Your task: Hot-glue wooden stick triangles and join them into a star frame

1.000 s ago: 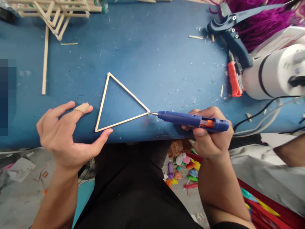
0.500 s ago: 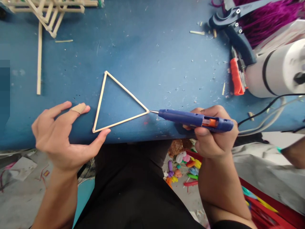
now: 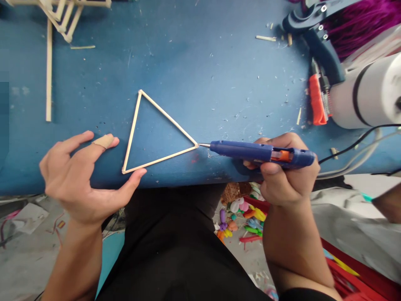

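On the head cam, the left hand (image 3: 79, 173) has its fingers fanned out wide, thumb tip right by the bottom edge of a wooden-stick triangle (image 3: 132, 131). That triangle's flat on the blue tabletop (image 3: 188, 62) between both hands' fingers. The right hand's (image 3: 288, 175) fingers are wrapped round a blue hot glue gun (image 3: 241, 151), metal nozzle (image 3: 204, 145) right at the triangle's nearest corner.

From afar, I'm viewing a white, black-banded cylinder (image 3: 374, 94) lying just beside an orange-red-handled cutter (image 3: 317, 100); stringy purple strands (image 3: 360, 31) are spreading beyond.
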### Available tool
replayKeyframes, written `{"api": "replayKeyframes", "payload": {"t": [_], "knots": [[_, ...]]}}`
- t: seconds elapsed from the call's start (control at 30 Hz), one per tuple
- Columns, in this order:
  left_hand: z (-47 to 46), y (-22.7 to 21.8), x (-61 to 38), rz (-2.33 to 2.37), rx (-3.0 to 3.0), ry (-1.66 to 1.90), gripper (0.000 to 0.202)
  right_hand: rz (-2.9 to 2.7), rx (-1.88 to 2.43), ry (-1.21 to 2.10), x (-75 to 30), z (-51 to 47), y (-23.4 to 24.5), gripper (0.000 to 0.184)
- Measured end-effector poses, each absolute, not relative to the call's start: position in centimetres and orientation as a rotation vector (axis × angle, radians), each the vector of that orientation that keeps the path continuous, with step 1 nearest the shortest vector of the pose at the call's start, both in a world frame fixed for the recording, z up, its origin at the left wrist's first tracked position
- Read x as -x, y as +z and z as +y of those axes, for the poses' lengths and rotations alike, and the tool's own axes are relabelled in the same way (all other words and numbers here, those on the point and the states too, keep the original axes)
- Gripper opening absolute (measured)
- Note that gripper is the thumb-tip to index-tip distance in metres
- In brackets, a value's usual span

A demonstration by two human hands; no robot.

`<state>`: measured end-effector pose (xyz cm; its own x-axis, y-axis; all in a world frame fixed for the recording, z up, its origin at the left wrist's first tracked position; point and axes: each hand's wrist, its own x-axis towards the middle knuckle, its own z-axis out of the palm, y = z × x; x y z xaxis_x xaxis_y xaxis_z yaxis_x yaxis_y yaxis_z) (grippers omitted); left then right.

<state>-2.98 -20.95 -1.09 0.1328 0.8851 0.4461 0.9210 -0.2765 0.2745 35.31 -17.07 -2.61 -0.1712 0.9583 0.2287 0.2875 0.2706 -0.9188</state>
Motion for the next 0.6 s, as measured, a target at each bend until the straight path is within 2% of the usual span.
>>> {"api": "replayKeyframes", "payload": {"t": [0.1, 0.3, 0.6], "knots": [[-21.01, -1.01, 2.97, -1.856, 2.318, -0.819, 0.059, -1.624, 1.076, 0.952, -35.06, -16.79, -2.52, 0.022], [-21.03, -0.85, 2.48, -1.874, 2.305, -0.858, 0.060, -1.639, 1.115, 0.956, -34.83, -16.70, -2.32, 0.025], [-21.00, -1.46, 2.23, -1.888, 2.267, -0.961, 0.079, -1.649, 0.999, 0.946, -35.19, -16.43, -2.40, 0.024]]}}
